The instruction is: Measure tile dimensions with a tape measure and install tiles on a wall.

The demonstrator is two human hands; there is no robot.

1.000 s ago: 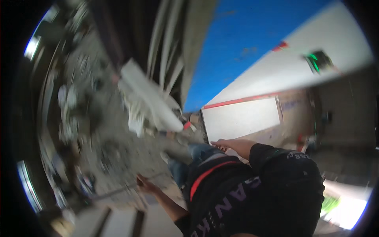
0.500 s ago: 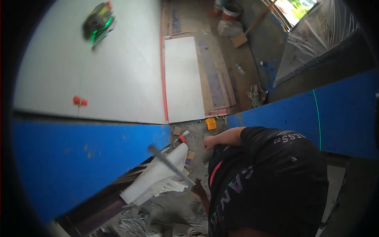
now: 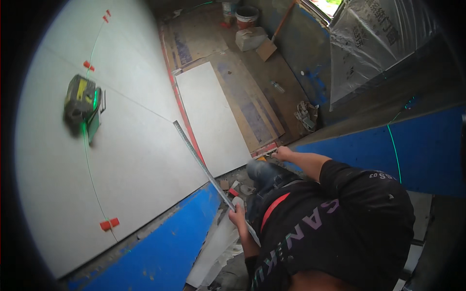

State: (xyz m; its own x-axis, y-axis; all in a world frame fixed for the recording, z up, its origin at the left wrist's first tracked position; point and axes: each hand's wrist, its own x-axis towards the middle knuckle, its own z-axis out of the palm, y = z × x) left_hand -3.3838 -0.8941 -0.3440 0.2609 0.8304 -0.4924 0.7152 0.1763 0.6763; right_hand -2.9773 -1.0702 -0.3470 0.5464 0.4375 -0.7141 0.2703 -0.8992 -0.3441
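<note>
My left hand (image 3: 237, 216) is closed around the near end of a long metal ruler (image 3: 196, 157). The ruler slants up and away, its far end over the edge of a large white slab (image 3: 141, 160). My right hand (image 3: 281, 154) is held out to the right, fingers curled, by the red-edged end of the boards. Whatever may be in it is too small to make out. A dark and yellow laser level (image 3: 80, 99) sits on the slab at left, casting a green line past several red pieces (image 3: 109, 224).
A narrower white panel (image 3: 213, 111) lies on brown boards (image 3: 252, 97). Blue surfaces (image 3: 160, 242) (image 3: 354, 145) flank me. White sheeting (image 3: 213, 262) and scraps lie low by my left arm. Farther off are a bucket (image 3: 246, 18), a bottle (image 3: 277, 87), gloves (image 3: 306, 116) and plastic sheeting (image 3: 374, 43).
The view has turned, bringing more of the white slab in. The ruler has swung from over the white sheeting up to the slab's edge. My right hand has moved out to the right.
</note>
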